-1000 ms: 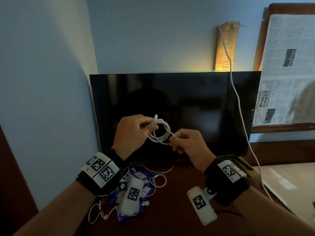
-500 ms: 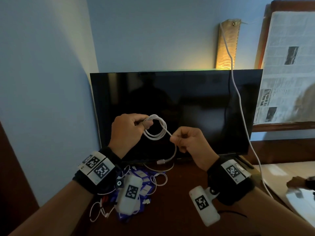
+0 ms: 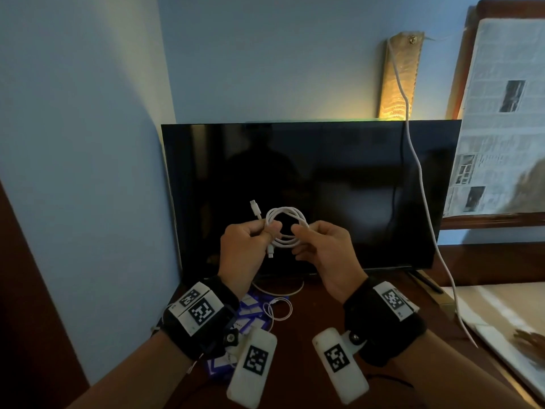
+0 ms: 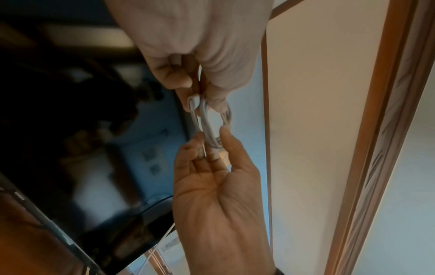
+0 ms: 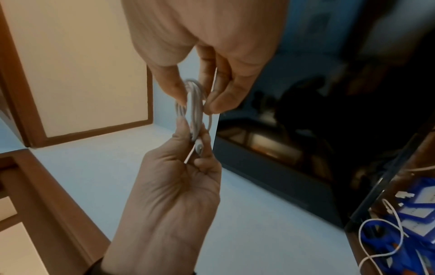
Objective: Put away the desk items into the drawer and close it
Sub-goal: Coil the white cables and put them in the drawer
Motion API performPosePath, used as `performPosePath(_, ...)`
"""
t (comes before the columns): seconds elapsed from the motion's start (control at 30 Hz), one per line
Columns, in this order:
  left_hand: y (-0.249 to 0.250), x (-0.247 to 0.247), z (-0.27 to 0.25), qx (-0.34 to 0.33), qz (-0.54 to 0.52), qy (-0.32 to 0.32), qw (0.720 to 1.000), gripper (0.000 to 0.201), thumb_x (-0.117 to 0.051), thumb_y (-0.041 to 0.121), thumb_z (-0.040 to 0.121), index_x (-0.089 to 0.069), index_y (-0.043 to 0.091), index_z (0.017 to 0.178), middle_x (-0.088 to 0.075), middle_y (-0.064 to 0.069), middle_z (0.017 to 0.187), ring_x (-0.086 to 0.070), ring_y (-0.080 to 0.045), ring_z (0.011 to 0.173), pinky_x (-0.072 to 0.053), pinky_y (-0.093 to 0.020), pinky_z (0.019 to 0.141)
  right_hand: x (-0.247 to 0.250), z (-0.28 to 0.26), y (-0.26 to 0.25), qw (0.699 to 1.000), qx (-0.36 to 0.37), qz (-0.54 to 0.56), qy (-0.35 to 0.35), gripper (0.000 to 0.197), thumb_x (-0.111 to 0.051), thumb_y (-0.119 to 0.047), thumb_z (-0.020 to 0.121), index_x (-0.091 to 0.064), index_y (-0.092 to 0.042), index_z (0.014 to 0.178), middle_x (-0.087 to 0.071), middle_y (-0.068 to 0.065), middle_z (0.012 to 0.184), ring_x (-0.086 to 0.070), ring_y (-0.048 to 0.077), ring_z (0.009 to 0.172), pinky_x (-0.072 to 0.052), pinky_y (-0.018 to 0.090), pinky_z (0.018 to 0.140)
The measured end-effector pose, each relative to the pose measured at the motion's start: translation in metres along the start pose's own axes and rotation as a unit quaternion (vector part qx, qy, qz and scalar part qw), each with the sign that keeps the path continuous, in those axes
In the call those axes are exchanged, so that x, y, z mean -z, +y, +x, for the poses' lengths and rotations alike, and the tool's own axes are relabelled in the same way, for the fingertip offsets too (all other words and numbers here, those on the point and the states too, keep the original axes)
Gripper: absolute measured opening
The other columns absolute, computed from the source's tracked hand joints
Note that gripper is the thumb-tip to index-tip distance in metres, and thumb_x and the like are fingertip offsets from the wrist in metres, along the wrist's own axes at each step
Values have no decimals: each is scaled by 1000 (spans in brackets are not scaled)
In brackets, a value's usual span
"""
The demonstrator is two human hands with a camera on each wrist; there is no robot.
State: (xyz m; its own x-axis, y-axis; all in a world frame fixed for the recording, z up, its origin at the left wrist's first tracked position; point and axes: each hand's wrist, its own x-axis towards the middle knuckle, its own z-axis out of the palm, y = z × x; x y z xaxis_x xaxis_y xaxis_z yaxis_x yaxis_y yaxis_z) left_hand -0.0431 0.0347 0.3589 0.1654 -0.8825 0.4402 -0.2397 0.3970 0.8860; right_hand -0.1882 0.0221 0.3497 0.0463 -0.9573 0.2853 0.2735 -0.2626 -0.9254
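Two hands [image 3: 244,249] [image 3: 324,249] round coiled white cable [image 3: 287,225]

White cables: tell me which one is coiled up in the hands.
The short cable held before the dark screen, gripped by the left hand and right hand. The others lie loose on the desk or hang from the wall.

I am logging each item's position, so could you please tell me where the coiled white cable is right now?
In the head view, the coiled white cable is held up mid-frame before the dark screen, pinched between the left hand and right hand.
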Motion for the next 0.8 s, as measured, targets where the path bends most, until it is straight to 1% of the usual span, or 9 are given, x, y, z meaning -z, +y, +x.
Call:
performPosePath(0.03,0,-1,0,4,-4,-3,1000,20,-66,29,89,-75,16,77,-70,-16,76,-64,-16,71,-54,-39,75,0,0,0,1000,4,-3,3,14,-67,-11,86,-60,-6,74,-63,10,70,-60,17,62,-51,27,60)
performPosePath(0.1,0,-2,1,12,-15,-9,1000,23,-64,29,90,-74,14,76,-69,-24,83,-62,-21,73,-54,-42,76,-1,0,-1,1000,6,2,0,17,-65,-7,86,-57,-6,71,-62,11,68,-60,17,60,-51,27,58)
performPosePath(0.17,1,-3,1,17,-29,-12,999,24,-62,29,92,-73,15,77,-68,-25,87,-61,-25,76,-53,-45,77,-2,0,-2,1000,-1,14,-12,19,-63,-3,87,-55,-6,69,-61,11,66,-59,17,59,-50,27,57)
performPosePath(0.3,2,-4,0,39,-42,-29,998,19,-56,28,95,-70,22,83,-64,-14,81,-56,-18,74,-46,-28,67,1,-1,0,999,-18,32,-35,16,-60,0,86,-54,-4,73,-60,12,68,-60,18,59,-50,26,56)
performPosePath(0.43,4,-2,3,37,-78,-40,995,18,-57,22,95,-70,16,85,-60,-13,82,-53,-21,74,-44,-25,63,2,-1,1,998,-24,35,-48,12,-60,1,86,-54,-4,77,-60,13,70,-60,18,58,-51,25,55)
performPosePath(0.53,4,-3,2,13,-109,-59,992,18,-54,17,96,-69,12,88,-64,5,72,-57,0,64,-44,-11,58,2,0,2,998,-18,35,-44,15,-60,0,86,-54,-4,74,-61,13,68,-59,20,58,-50,27,54)
performPosePath(0.57,4,-4,1,17,-129,-75,989,19,-51,16,97,-67,9,91,-63,10,67,-57,4,61,-44,-9,59,2,0,2,998,-19,38,-44,14,-60,-1,86,-54,-4,74,-60,13,68,-59,20,57,-50,27,54)
performPosePath(0.7,1,-6,-2,33,-177,-136,974,26,-43,21,100,-59,5,90,-60,11,59,-55,-2,58,-45,-19,65,6,0,4,997,-40,49,-48,11,-60,-4,87,-56,-2,77,-59,17,72,-57,21,55,-48,28,52)
performPosePath(0.8,-4,-5,-2,39,-217,-173,960,30,-44,33,94,-57,7,87,-60,-1,71,-56,-15,68,-46,-33,74,7,-1,6,995,-53,55,-58,7,-59,-5,88,-58,0,92,-61,19,76,-57,21,55,-48,28,51)
